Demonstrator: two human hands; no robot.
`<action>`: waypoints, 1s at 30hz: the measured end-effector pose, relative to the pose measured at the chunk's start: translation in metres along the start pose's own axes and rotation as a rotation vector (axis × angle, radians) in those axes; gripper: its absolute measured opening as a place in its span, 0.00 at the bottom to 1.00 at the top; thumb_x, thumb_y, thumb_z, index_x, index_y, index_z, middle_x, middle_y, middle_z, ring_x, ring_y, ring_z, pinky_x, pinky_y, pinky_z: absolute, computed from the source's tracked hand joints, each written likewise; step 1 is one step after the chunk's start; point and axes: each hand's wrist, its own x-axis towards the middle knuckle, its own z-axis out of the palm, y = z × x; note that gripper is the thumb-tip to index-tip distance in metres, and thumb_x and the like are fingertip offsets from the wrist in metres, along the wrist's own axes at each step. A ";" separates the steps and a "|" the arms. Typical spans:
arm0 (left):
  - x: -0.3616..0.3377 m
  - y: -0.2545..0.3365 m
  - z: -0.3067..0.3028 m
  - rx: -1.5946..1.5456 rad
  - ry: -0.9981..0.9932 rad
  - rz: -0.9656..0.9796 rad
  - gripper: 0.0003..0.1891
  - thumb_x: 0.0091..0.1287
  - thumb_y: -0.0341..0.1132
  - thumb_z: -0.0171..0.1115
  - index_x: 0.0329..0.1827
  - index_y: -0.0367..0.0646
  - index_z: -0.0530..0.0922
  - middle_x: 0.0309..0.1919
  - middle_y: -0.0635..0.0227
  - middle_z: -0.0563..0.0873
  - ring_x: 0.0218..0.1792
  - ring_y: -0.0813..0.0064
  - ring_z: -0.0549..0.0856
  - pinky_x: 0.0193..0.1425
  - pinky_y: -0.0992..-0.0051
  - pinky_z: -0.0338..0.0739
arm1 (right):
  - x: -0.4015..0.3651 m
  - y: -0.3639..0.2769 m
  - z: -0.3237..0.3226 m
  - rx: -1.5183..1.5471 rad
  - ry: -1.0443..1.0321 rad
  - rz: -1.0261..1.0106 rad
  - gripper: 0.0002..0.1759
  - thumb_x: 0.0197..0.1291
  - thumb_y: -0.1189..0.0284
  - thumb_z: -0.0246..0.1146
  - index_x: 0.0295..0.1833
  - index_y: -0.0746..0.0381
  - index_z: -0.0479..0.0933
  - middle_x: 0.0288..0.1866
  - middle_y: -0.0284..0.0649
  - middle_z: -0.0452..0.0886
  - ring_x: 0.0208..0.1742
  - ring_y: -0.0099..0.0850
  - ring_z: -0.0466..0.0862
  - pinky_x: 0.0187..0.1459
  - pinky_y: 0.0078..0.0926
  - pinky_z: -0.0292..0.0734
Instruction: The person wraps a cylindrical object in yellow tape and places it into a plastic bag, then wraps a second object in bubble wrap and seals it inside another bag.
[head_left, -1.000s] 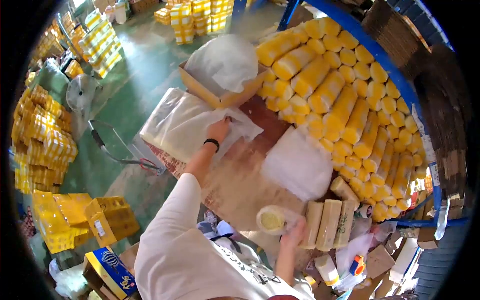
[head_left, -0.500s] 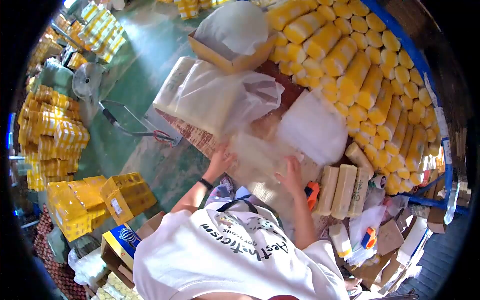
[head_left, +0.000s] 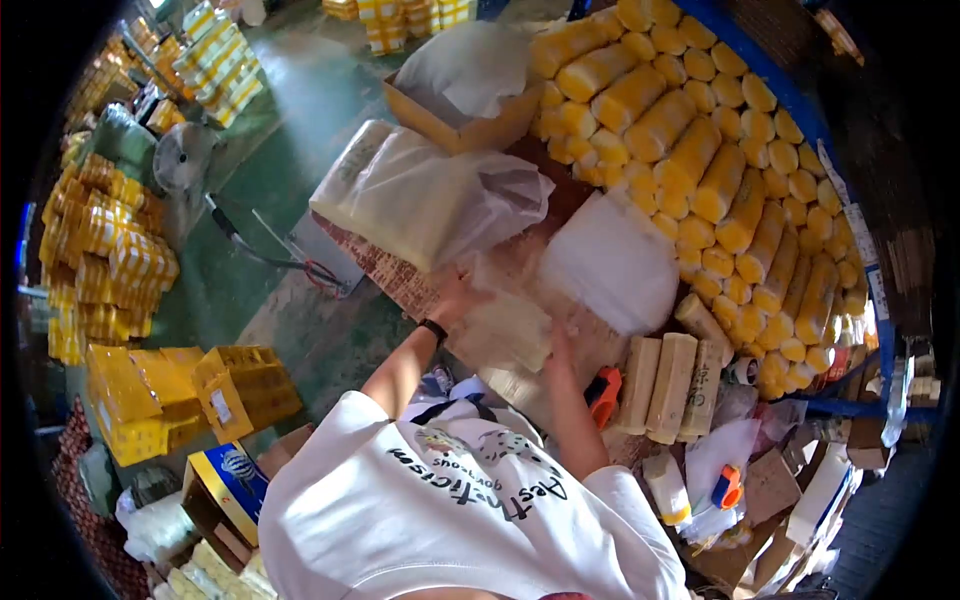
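Observation:
A pale, translucent plastic sheet or bag lies flat on the table in front of me. My left hand, with a dark band on its wrist, rests at the sheet's left edge, its fingers stretched over it. At the right edge is my right hand, seen side-on with its fingers extended. Just beyond my left hand sits a stack of clear plastic bags, its loose end trailing right. A pile of white foam-like sheets lies past my right hand.
An open cardboard box with white sheeting stands at the far end. Right of me are an orange tape dispenser, long wrapped packs and a high pile of yellow-white rolls. Taped yellow cartons stand on the left floor.
My left hand has slid slightly right over the sheet. My right hand has moved left and a little nearer to me, from spread fingers to side-on. The view has shifted slightly.

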 end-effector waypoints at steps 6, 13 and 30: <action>-0.070 0.093 -0.060 -0.280 -0.254 -0.083 0.27 0.59 0.38 0.69 0.58 0.36 0.71 0.41 0.67 0.81 0.44 0.76 0.79 0.46 0.74 0.74 | 0.039 0.030 -0.053 0.014 -0.009 0.054 0.23 0.67 0.58 0.56 0.61 0.58 0.69 0.56 0.39 0.75 0.54 0.32 0.77 0.54 0.33 0.75; -0.058 0.019 -0.146 0.081 -0.011 0.068 0.14 0.56 0.32 0.69 0.37 0.40 0.71 0.26 0.74 0.73 0.28 0.80 0.72 0.32 0.77 0.68 | 0.000 -0.033 -0.040 -0.716 -0.113 -0.369 0.27 0.64 0.55 0.59 0.61 0.61 0.69 0.59 0.35 0.74 0.59 0.28 0.73 0.60 0.28 0.66; 0.042 0.046 -0.092 1.086 -0.612 0.905 0.14 0.56 0.35 0.62 0.45 0.47 0.76 0.39 0.62 0.81 0.48 0.58 0.78 0.51 0.57 0.71 | 0.002 -0.064 0.019 -1.875 -0.308 -0.700 0.12 0.46 0.65 0.67 0.37 0.59 0.79 0.38 0.46 0.81 0.40 0.44 0.80 0.53 0.46 0.69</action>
